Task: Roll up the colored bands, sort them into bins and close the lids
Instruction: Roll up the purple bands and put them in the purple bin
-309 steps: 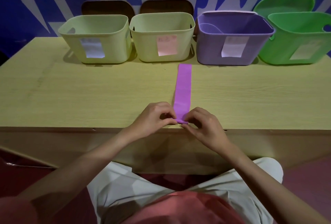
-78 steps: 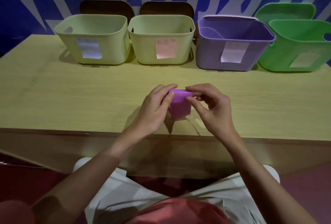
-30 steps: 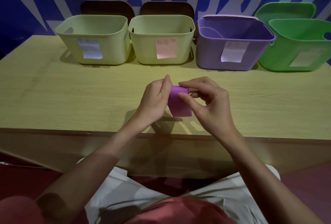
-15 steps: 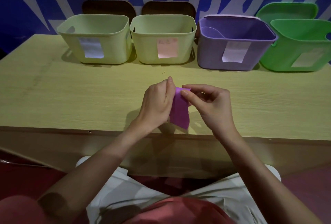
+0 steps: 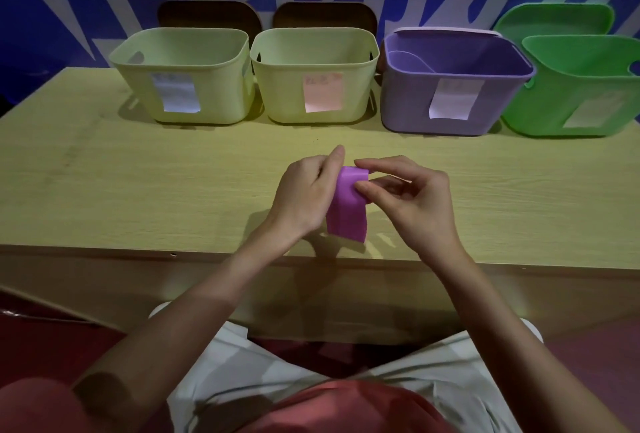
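A purple band (image 5: 347,211) is held above the near part of the wooden table (image 5: 138,190). Its top is rolled and a loose tail hangs down toward the table edge. My left hand (image 5: 304,197) grips the roll from the left. My right hand (image 5: 412,200) pinches its right side between thumb and forefinger. Along the back stand a pale yellow-green bin (image 5: 183,76), a second pale bin (image 5: 313,74), a purple bin (image 5: 453,82) and a green bin (image 5: 581,86), all open.
Each bin carries a paper label on its front. Two brown lids (image 5: 207,15) lean behind the pale bins and a green lid (image 5: 554,18) stands behind the green bin. A blue and white wall closes the back. The table's front edge is just below my hands.
Over the last seconds the flat band was rolled and lifted off the table. In the last half second the hanging tail grew slightly longer and my hands shifted little.
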Demonstrator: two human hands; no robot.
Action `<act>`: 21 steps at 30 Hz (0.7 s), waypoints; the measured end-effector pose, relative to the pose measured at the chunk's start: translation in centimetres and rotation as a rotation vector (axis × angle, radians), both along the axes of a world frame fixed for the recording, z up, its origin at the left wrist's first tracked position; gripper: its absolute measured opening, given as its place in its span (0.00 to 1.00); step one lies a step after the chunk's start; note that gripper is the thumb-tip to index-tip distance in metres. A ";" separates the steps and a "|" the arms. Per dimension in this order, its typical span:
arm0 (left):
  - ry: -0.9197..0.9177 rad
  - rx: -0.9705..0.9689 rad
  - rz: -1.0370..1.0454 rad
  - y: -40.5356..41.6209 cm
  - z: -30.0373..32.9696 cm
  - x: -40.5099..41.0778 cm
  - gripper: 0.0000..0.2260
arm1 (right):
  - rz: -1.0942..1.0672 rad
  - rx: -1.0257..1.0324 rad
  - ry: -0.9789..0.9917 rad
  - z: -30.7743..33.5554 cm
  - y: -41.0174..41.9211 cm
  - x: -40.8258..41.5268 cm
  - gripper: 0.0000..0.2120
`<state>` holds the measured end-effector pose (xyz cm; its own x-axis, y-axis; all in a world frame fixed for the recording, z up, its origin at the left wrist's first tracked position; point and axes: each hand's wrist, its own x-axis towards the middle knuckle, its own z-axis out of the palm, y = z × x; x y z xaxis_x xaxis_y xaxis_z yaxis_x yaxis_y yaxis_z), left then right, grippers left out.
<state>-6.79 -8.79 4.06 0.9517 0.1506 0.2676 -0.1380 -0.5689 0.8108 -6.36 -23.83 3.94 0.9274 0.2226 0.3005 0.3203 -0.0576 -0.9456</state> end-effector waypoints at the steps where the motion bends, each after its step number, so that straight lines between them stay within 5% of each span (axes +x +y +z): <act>1: -0.072 0.085 0.013 0.0 -0.1 -0.2 0.21 | 0.008 0.045 0.059 0.1 0.0 0.0 0.12; 5: -0.292 0.221 0.093 0.0 -0.5 -0.2 0.18 | 0.061 0.178 0.236 0.4 -0.1 -0.1 0.10; 8: -0.269 0.137 0.065 0.1 -0.5 0.1 0.22 | 0.035 0.063 0.112 0.2 0.0 -0.2 0.10; 16: 0.408 -0.227 -0.055 -0.2 0.8 0.6 0.15 | -0.040 -0.248 -0.314 -0.8 -0.4 -0.2 0.12; 21: 0.040 0.205 0.053 -0.4 0.3 -0.2 0.23 | -0.067 -0.084 -0.024 -0.3 0.0 -0.3 0.10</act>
<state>-6.95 -9.16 4.39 0.9544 0.1472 0.2599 -0.0734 -0.7277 0.6819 -6.67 -23.86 3.61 0.9338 0.1853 0.3062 0.3358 -0.1581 -0.9286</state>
